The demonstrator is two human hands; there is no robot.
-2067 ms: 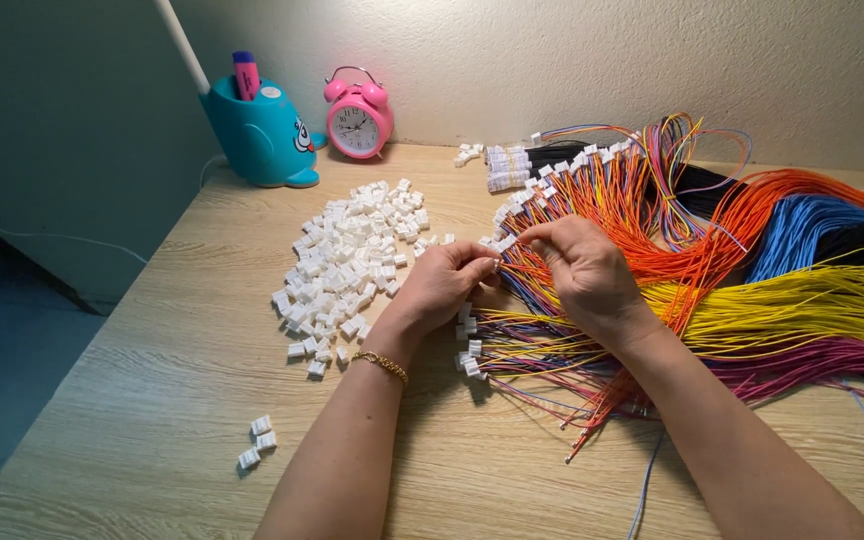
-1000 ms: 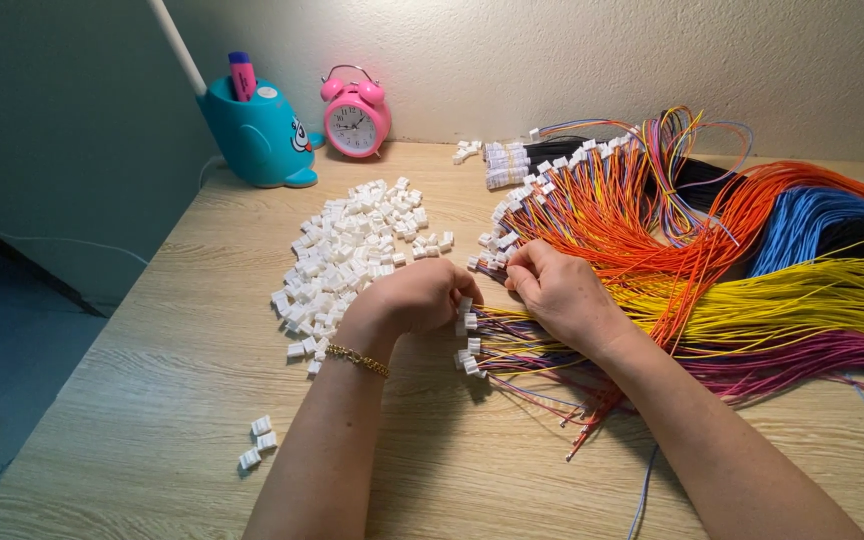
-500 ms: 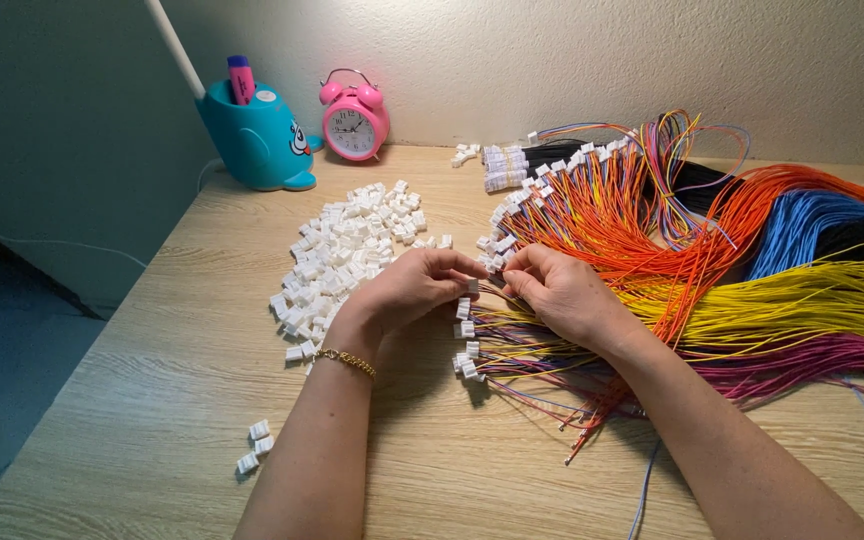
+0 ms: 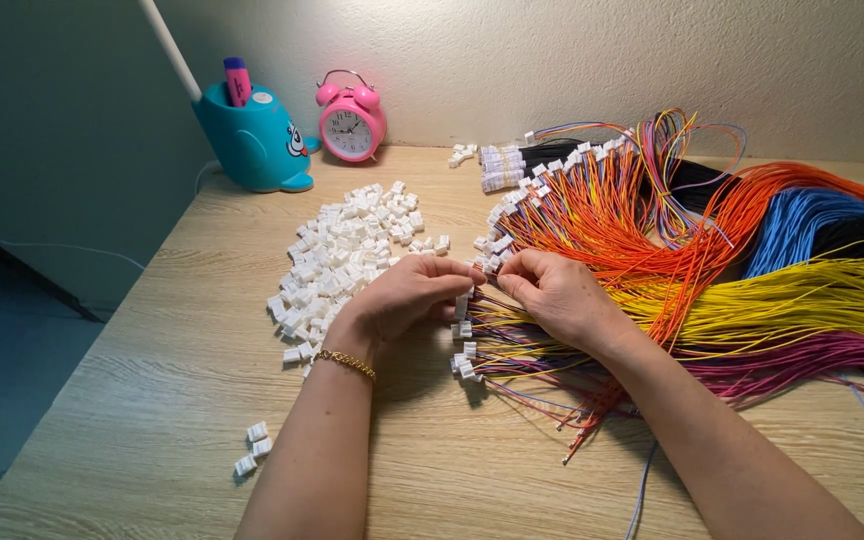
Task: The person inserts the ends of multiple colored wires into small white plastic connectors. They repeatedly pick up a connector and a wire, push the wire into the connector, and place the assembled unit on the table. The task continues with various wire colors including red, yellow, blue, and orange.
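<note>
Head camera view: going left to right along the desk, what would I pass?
Blue pen holder → pink alarm clock → pile of white plastic connectors → left hand → right hand → orange wires → yellow wires.

Wire bundles (image 4: pixel 832 290) cut off at right

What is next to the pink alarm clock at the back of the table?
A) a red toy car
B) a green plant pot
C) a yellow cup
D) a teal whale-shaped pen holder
D: a teal whale-shaped pen holder with a pink marker in it stands just left of the pink alarm clock, against the wall.
</note>
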